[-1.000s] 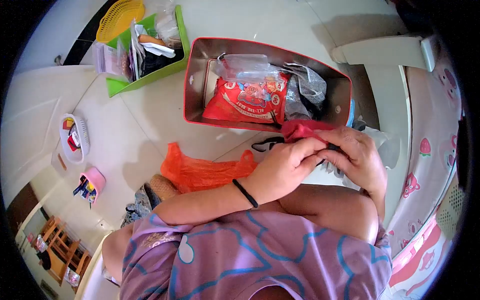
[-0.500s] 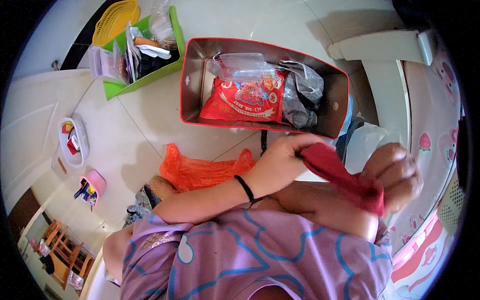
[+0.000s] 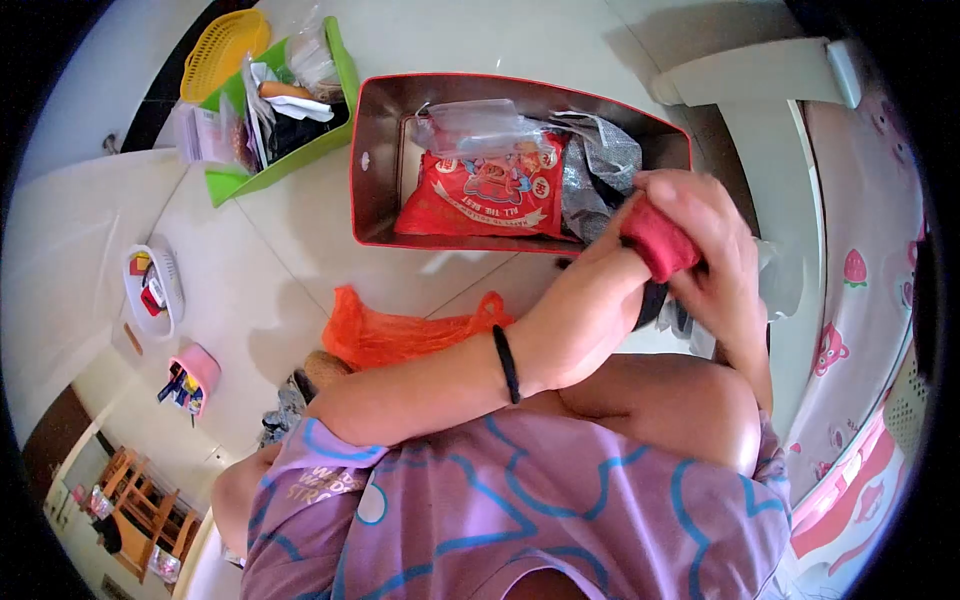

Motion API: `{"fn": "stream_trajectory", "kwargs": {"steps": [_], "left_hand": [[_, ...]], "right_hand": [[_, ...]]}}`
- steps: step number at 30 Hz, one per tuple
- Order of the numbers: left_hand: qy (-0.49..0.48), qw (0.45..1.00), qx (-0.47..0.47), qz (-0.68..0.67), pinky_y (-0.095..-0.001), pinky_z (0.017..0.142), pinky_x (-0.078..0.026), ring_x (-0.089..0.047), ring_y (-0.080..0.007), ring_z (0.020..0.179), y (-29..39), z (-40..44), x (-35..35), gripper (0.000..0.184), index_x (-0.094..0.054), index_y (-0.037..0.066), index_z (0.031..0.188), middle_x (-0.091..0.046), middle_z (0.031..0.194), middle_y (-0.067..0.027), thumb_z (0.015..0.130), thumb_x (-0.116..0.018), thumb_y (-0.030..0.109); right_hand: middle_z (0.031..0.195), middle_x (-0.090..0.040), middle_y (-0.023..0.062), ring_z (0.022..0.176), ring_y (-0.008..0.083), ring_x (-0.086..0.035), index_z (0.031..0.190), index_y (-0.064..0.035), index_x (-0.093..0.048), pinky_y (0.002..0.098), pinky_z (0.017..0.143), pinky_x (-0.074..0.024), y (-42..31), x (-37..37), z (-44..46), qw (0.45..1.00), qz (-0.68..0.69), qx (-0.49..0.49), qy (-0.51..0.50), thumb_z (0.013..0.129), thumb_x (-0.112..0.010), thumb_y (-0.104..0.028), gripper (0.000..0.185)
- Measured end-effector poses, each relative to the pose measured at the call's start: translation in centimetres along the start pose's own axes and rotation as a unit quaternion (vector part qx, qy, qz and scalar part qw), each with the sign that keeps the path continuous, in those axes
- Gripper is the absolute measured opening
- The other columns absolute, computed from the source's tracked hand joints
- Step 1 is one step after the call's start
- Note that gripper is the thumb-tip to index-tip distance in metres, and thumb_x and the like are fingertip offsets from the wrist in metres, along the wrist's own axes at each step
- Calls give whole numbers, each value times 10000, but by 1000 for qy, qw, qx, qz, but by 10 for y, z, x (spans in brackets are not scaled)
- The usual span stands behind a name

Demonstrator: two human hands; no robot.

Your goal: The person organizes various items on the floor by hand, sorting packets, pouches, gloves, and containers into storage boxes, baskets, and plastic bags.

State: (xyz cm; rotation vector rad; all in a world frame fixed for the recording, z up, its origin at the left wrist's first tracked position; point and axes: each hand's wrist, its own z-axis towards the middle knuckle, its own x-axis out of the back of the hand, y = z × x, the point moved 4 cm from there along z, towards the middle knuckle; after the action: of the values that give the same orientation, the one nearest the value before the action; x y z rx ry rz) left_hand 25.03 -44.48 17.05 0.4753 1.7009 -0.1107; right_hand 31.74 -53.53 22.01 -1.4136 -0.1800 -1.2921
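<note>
A bunched piece of red cloth (image 3: 662, 243), possibly a sock, is held between both of my hands at the right front corner of a red-rimmed brown box. My left hand (image 3: 590, 310), a black band at its wrist, grips the cloth from below and left, its fingertips partly hidden. Over the top and right side of the cloth curl the fingers of my right hand (image 3: 715, 240). Inside the box (image 3: 375, 205) lie a red printed package (image 3: 490, 195), clear plastic packaging (image 3: 470, 128) and a grey silvery bag (image 3: 600, 165).
An orange plastic bag (image 3: 400, 335) lies on the floor before my knees. At the far left stand a green bin (image 3: 290, 165) of mixed items and a yellow basket (image 3: 220, 50). A white basket (image 3: 168, 290) and a pink container (image 3: 205, 370) sit further left.
Both hands have moved up and come together near the box's corner. The red cloth, stretched out between them before, is now gathered into a compact bunch.
</note>
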Motion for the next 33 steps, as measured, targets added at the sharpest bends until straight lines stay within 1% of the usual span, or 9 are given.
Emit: {"fn": "stream_trajectory", "kwargs": {"steps": [2,3,7,12,14,18,28,30,33], "left_hand": [[20,997,53,-57,-306,1007,-397,-474,-162,1229,1,-8,1,523,-362,89,1420,-501,1310,-54,943,-533,215],[-28,964,22,263,-341,996,-421,-524,-187,1181,18,-12,-3,451,-457,85,1338,-557,1253,-83,929,-570,239],[-43,358,-196,912,-404,986,-442,-543,-322,1154,85,1,24,420,-597,67,1189,-602,1183,-154,791,-698,156],[102,337,75,933,-448,1019,-428,-467,-407,1238,131,43,117,873,-328,138,1438,-421,1359,-224,722,-792,326],[92,306,148,936,-457,1043,-408,-444,-420,1264,124,58,162,919,-300,181,1456,-403,1368,-239,707,-792,383],[97,331,202,917,-499,1005,-441,-458,-435,1257,104,84,191,899,-332,251,1443,-258,1463,-225,699,-761,514],[88,246,86,961,-417,788,-529,-667,-279,928,140,92,177,229,-599,35,1013,-662,974,-189,799,-594,114],[161,501,188,829,-341,712,-522,-662,-196,819,145,80,137,232,-579,9,980,-659,903,-152,783,-631,119],[107,703,95,696,-299,698,-516,-643,-156,775,141,81,109,231,-576,13,988,-650,907,-93,785,-648,98]], "right_hand": [[1130,-653,121,1042,296,-612,1178,-54,-615,370,895,-487,22,11,-9,989,-81,-12,126,654,-634,105,548],[1129,-647,117,1055,236,-603,1221,-37,-568,360,896,-482,49,24,-28,969,-94,-133,187,797,-562,42,432],[1091,-615,190,755,152,-568,1157,27,-549,217,525,-460,85,131,-67,843,279,-116,444,856,-553,-10,304],[1033,-566,303,475,164,-431,1094,140,-484,188,485,-409,86,188,-108,766,148,-115,615,964,-376,-74,272],[1012,-564,289,469,157,-439,1091,147,-484,186,508,-422,77,165,-88,710,518,38,475,945,-386,-49,263],[1088,-479,249,549,139,-456,1153,112,-413,161,459,-417,85,141,-74,685,593,6,424,885,-462,44,281],[1018,-454,167,690,115,-433,1286,121,-308,165,498,-435,79,100,-46,603,715,-56,349,915,-490,17,426],[1008,-469,164,669,113,-436,1282,121,-322,184,546,-448,73,88,-31,521,800,-49,293,910,-498,15,425],[1063,-585,117,795,149,-553,1195,18,-520,260,721,-489,60,57,0,687,641,-58,338,884,-534,-20,313]]}}
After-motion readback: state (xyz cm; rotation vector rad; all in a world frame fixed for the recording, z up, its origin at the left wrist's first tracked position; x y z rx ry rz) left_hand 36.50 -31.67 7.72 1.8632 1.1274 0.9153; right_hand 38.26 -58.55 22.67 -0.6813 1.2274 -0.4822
